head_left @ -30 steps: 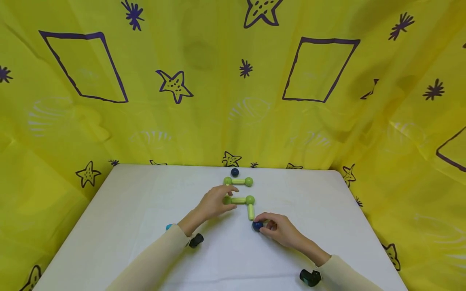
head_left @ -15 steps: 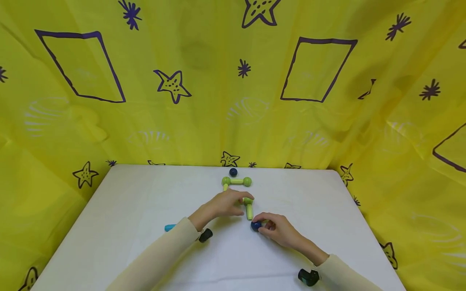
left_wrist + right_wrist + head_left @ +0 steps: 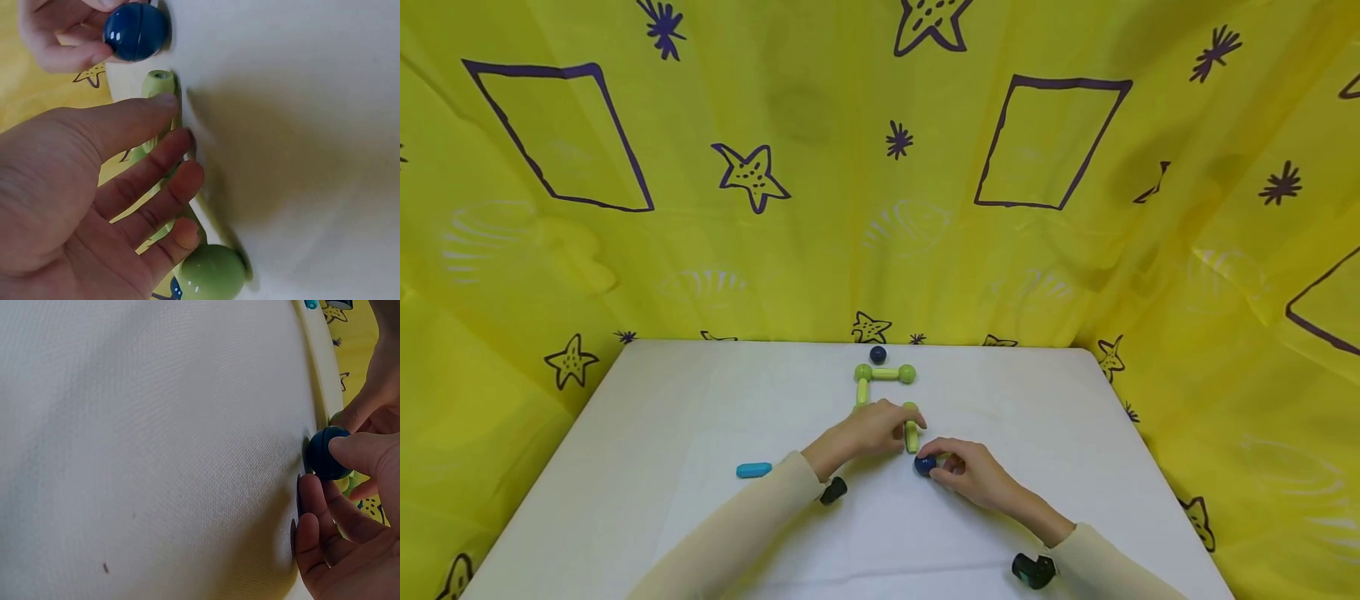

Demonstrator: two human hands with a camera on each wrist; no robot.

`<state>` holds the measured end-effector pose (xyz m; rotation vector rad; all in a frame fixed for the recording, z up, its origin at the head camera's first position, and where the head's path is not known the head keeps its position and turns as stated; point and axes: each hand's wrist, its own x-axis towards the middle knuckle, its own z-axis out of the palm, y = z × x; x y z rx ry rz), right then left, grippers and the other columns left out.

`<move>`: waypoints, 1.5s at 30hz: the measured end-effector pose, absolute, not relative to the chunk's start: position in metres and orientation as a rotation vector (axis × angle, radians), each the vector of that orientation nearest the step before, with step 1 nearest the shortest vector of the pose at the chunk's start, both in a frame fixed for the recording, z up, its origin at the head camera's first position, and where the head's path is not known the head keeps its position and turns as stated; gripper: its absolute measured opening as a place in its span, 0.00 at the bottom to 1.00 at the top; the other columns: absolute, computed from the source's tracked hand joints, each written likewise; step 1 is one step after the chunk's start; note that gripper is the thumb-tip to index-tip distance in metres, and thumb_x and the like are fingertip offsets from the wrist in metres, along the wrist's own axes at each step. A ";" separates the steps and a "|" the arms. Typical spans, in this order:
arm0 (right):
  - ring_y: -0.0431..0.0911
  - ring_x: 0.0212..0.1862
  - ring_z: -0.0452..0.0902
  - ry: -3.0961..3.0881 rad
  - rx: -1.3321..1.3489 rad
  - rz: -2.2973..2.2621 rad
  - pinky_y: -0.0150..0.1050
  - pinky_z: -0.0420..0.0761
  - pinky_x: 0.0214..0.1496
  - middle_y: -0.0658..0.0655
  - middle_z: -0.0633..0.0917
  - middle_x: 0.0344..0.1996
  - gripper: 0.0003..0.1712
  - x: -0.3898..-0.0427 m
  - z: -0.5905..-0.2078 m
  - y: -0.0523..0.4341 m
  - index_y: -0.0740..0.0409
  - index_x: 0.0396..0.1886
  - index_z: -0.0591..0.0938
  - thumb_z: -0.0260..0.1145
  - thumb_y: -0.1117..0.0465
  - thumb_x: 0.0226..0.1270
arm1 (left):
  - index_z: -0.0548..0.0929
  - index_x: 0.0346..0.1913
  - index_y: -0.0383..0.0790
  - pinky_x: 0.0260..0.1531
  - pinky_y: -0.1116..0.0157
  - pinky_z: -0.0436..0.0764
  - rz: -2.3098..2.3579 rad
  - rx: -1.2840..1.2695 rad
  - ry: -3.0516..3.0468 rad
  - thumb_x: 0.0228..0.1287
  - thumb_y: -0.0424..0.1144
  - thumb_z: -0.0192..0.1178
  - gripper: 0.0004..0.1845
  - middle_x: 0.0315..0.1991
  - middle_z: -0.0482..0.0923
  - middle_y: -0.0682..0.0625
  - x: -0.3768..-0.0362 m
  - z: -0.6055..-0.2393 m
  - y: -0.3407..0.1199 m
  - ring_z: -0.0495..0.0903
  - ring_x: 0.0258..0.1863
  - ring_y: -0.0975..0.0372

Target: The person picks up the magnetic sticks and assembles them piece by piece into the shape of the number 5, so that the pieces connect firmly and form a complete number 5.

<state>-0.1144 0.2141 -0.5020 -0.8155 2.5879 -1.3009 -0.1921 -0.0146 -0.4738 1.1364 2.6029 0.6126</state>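
Observation:
My right hand pinches a dark blue ball between thumb and fingers, low at the white table. Just beyond it lies a light green stick, its hollow near end facing the ball. The left hand is over this stick, thumb and curved fingers spread about it; a firm grip does not show. From the stick, green sticks and balls form an angular chain, ending in a green ball at the back. Part of the chain is hidden by the left hand; a green ball shows below its fingers.
A second dark blue ball sits near the back edge, behind the chain. One bright blue stick lies left of the left sleeve. Yellow patterned curtains surround the white table.
My left hand has moved right and nearer, from the chain's corner to the near green stick. The blue stick has come out from behind the sleeve. The right hand keeps its hold on the ball.

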 end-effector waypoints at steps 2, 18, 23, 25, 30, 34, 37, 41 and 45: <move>0.37 0.32 0.78 2.582 -0.814 -1.306 0.33 0.79 0.36 0.53 0.87 0.48 0.15 -0.114 -0.502 0.214 0.52 0.53 0.85 0.71 0.67 0.68 | 0.86 0.58 0.50 0.32 0.71 0.74 0.596 1.145 2.619 0.65 0.31 0.68 0.20 0.32 0.83 0.57 -0.191 -0.475 -0.013 0.75 0.29 0.68; 0.38 0.32 0.78 2.586 -0.797 -1.300 0.33 0.79 0.36 0.54 0.87 0.48 0.15 -0.113 -0.498 0.213 0.53 0.53 0.85 0.70 0.68 0.68 | 0.90 0.48 0.47 0.48 0.66 0.80 0.589 1.221 2.675 0.69 0.32 0.65 0.10 0.43 0.87 0.58 -0.189 -0.490 -0.007 0.83 0.46 0.65; 0.38 0.32 0.78 2.583 -0.781 -1.295 0.34 0.79 0.36 0.54 0.87 0.49 0.15 -0.113 -0.498 0.213 0.53 0.53 0.85 0.70 0.67 0.69 | 0.89 0.49 0.46 0.50 0.66 0.80 0.620 1.227 2.661 0.70 0.32 0.65 0.09 0.44 0.86 0.57 -0.189 -0.489 -0.008 0.83 0.47 0.65; 0.38 0.32 0.78 2.584 -0.771 -1.296 0.33 0.79 0.36 0.54 0.87 0.49 0.15 -0.112 -0.498 0.213 0.52 0.53 0.85 0.70 0.68 0.68 | 0.89 0.49 0.45 0.51 0.66 0.79 0.652 1.231 2.649 0.69 0.32 0.66 0.10 0.44 0.87 0.56 -0.189 -0.488 -0.009 0.83 0.47 0.65; 0.38 0.32 0.78 2.610 -0.758 -1.290 0.33 0.79 0.36 0.53 0.87 0.48 0.16 -0.111 -0.499 0.213 0.52 0.52 0.86 0.71 0.69 0.67 | 0.89 0.50 0.43 0.50 0.69 0.78 0.754 1.223 2.603 0.68 0.31 0.66 0.10 0.43 0.87 0.55 -0.191 -0.487 -0.012 0.82 0.44 0.66; 0.37 0.32 0.78 2.631 -0.754 -1.275 0.33 0.79 0.35 0.53 0.87 0.47 0.16 -0.110 -0.500 0.212 0.52 0.52 0.86 0.71 0.69 0.66 | 0.89 0.52 0.43 0.46 0.71 0.78 0.863 1.166 2.530 0.67 0.31 0.68 0.12 0.40 0.87 0.54 -0.194 -0.490 -0.015 0.80 0.39 0.69; 0.36 0.32 0.77 2.647 -0.757 -1.264 0.33 0.79 0.35 0.53 0.88 0.47 0.16 -0.109 -0.501 0.212 0.52 0.51 0.86 0.71 0.70 0.66 | 0.89 0.52 0.41 0.44 0.70 0.78 0.950 1.117 2.480 0.66 0.30 0.68 0.13 0.37 0.87 0.54 -0.195 -0.491 -0.017 0.79 0.36 0.70; 0.36 0.32 0.77 2.652 -0.762 -1.267 0.33 0.79 0.35 0.53 0.88 0.46 0.16 -0.108 -0.501 0.212 0.52 0.51 0.86 0.70 0.70 0.66 | 0.89 0.51 0.40 0.41 0.69 0.76 1.031 1.087 2.457 0.66 0.30 0.68 0.12 0.36 0.86 0.53 -0.193 -0.490 -0.020 0.76 0.32 0.69; 0.36 0.32 0.78 2.655 -0.756 -1.277 0.33 0.79 0.35 0.52 0.88 0.46 0.16 -0.108 -0.500 0.212 0.52 0.51 0.86 0.71 0.70 0.66 | 0.90 0.51 0.40 0.37 0.69 0.74 1.071 1.070 2.464 0.68 0.31 0.67 0.11 0.37 0.85 0.54 -0.191 -0.490 -0.020 0.72 0.30 0.69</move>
